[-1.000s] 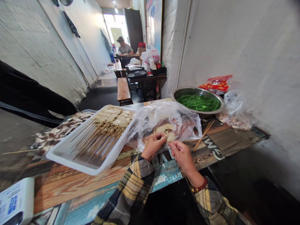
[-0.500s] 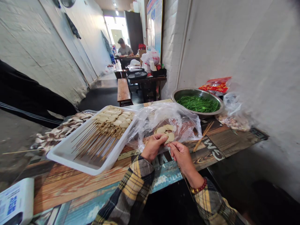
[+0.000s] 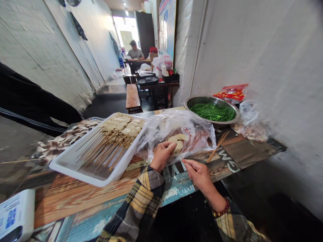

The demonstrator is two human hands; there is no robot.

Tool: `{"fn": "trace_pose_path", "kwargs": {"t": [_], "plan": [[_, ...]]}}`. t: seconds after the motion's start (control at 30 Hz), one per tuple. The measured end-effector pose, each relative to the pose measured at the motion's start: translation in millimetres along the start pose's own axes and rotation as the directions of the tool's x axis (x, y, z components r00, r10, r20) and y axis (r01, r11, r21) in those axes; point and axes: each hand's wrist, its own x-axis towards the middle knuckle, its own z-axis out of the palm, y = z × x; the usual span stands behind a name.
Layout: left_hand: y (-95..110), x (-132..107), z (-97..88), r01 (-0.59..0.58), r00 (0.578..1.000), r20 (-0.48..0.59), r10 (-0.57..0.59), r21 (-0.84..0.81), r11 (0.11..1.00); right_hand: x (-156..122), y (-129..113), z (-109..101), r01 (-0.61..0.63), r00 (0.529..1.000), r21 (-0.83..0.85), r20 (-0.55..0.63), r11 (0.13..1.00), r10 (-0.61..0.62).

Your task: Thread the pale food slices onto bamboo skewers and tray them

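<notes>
My left hand (image 3: 163,155) pinches a pale, round, flat slice (image 3: 179,146) between thumb and fingers, just in front of an open clear plastic bag (image 3: 202,136). More such slices (image 3: 182,136) lie in the bag; their exact kind is unclear. My right hand (image 3: 198,172), wearing a dark red bead bracelet, is closed around a thin wooden skewer (image 3: 181,156). Its tip points up toward the slice, and I cannot tell whether they touch. To the left, a white tray (image 3: 68,175) holds many skewers (image 3: 101,151) with pale slices threaded on their far ends.
Mushrooms (image 3: 63,141) lie left of the tray. A steel bowl (image 3: 187,107) of green stalks stands behind the bag at right. Loose skewers (image 3: 218,147) lie near it. A white box (image 3: 19,215) sits front left. A person (image 3: 135,52) sits at a far table.
My hands have moved apart: the left slightly left with the slice, the right slightly lower and to the right. More of the skewer's tip shows between them.
</notes>
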Motion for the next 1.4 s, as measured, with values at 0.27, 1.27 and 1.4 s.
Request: {"fn": "trace_pose_path", "kwargs": {"t": [0.27,1.27,1.4], "plan": [[-3.8,-0.3,-0.6,0.049,0.997,0.063,-0.050,0.026,0.998,3.9,-3.2,4.4,-0.017,0.999,0.016,-0.027,1.000,0.018],[-11.7,19.3,-31.9,-0.156,0.946,-0.085,0.313,0.726,0.670,5.1,1.6,4.8,-0.066,0.961,0.407,-0.218,0.911,0.167],[-14.6,15.0,-27.1,-0.189,0.953,0.044,0.298,0.858,0.478,6.2,0.2,4.7,-0.067,0.968,0.378,-0.202,0.923,0.152]]}}
